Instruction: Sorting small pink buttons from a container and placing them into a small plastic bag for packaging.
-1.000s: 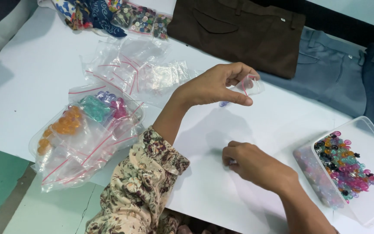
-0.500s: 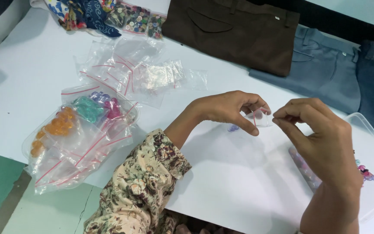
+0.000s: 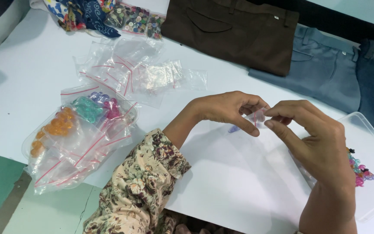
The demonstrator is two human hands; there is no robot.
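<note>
Two hands, left hand (image 3: 226, 108) and right hand (image 3: 312, 134), pinch small clear zip bag (image 3: 256, 118) above white table (image 3: 221, 182)

Brown trousers (image 3: 234, 32), grey trousers (image 3: 325, 69), bagged orange beads (image 3: 55, 130)

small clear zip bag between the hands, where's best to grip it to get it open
The small clear zip bag is pinched at its red-striped mouth by the left hand and right hand. Probably best to grip the two lips just above the stripe, one fingertip pinch from each side, since the thin film gives little hold elsewhere.
</note>
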